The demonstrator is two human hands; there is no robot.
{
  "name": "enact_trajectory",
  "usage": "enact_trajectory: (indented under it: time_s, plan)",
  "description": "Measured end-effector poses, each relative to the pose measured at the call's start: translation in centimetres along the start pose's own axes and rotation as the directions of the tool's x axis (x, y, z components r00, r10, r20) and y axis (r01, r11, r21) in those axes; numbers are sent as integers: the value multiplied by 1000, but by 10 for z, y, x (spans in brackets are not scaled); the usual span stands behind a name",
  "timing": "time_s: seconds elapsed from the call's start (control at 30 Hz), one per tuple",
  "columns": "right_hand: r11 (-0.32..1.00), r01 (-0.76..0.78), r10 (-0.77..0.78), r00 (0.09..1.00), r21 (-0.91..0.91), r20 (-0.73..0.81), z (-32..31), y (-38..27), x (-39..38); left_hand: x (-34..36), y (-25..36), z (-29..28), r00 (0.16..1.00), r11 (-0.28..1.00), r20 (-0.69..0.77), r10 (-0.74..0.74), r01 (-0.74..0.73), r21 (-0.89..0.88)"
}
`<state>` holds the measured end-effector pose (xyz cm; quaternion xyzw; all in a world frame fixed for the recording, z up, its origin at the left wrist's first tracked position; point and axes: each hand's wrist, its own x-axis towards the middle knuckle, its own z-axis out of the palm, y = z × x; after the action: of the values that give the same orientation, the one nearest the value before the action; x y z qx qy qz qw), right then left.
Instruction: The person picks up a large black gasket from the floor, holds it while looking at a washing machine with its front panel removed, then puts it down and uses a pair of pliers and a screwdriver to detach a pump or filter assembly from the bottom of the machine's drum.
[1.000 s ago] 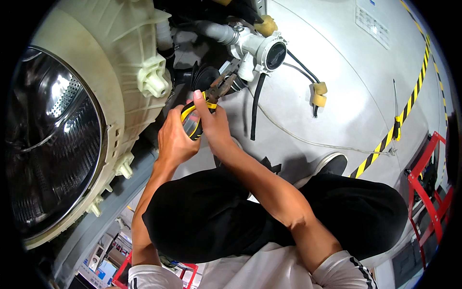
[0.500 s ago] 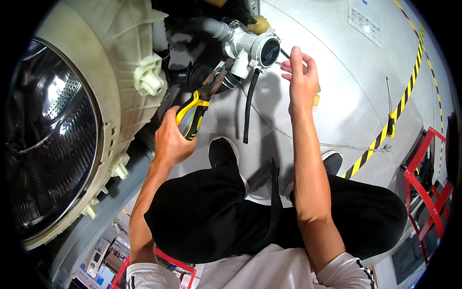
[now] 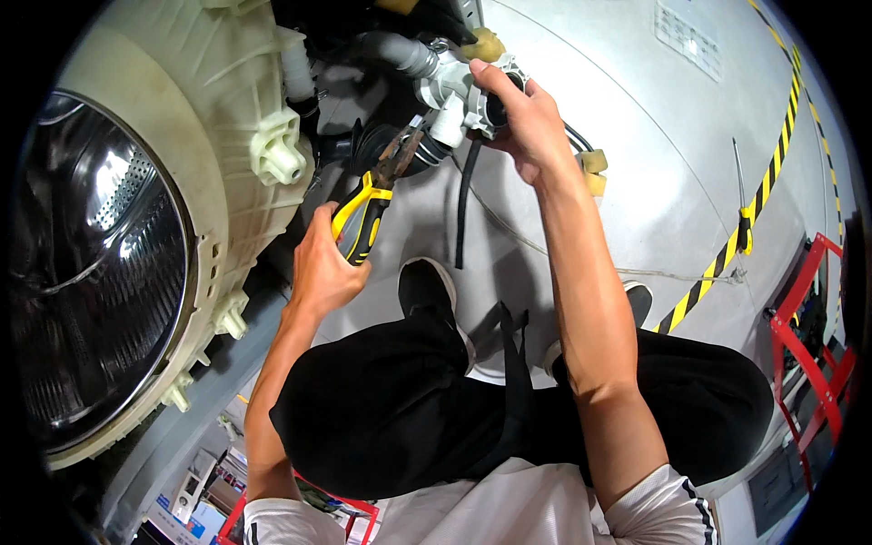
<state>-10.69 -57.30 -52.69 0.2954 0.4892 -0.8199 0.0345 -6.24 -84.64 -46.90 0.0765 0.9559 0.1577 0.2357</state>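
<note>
My left hand [image 3: 327,263] is closed around yellow-and-black handled pliers [image 3: 365,213]. The pliers' metal jaws lie against the end of a black ribbed hose [image 3: 386,145], at what looks like its clamp. That hose meets a short spout of a white plastic drain pump housing [image 3: 445,91]. Around the housing's round end my right hand [image 3: 531,127] is wrapped, thumb on top and fingers partly hidden beneath. A grey corrugated hose [image 3: 400,53] joins the housing's far left side, and a thin black tube [image 3: 467,204] hangs from it.
A washing machine tub with a steel drum [image 3: 109,263] fills the left. On the grey floor are a screwdriver [image 3: 742,200], black-and-yellow tape [image 3: 772,177], yellowish connectors [image 3: 593,173] and a thin cord [image 3: 636,271]. Red metal frames [image 3: 808,354] stand at lower right.
My right hand has moved left from beside the pump housing and taken hold of its round end. The left hand keeps the pliers at nearly the same spot.
</note>
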Motion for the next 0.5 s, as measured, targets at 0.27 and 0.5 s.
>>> enact_trajectory:
  time_s: [0.27, 0.5]
  plan:
    - [977, 129, -101, 981, 172, -164, 18, 20, -10, -1, 2, 0, 999, 998, 17, -47, 47, -44]
    - [979, 204, -192, 947, 18, -258, 27, 33, -12, -6, 0, 3, 997, 996, 13, -72, 73, -51]
